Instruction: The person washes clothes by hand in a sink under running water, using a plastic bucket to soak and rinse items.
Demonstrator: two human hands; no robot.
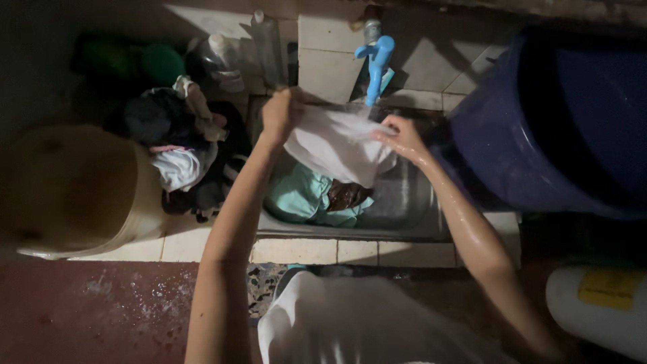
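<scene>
Both hands, left (282, 113) and right (402, 137), grip the white cloth (337, 145) mid-frame under the tap (376, 64); looks wet, limp, heavy; best held by bunched edges.

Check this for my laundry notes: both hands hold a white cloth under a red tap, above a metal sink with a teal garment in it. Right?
Not quite: the tap is blue, not red, as the head view shows. The rest stands: the left hand and right hand hold the white cloth under it, above the metal sink with the teal garment in it.
</scene>
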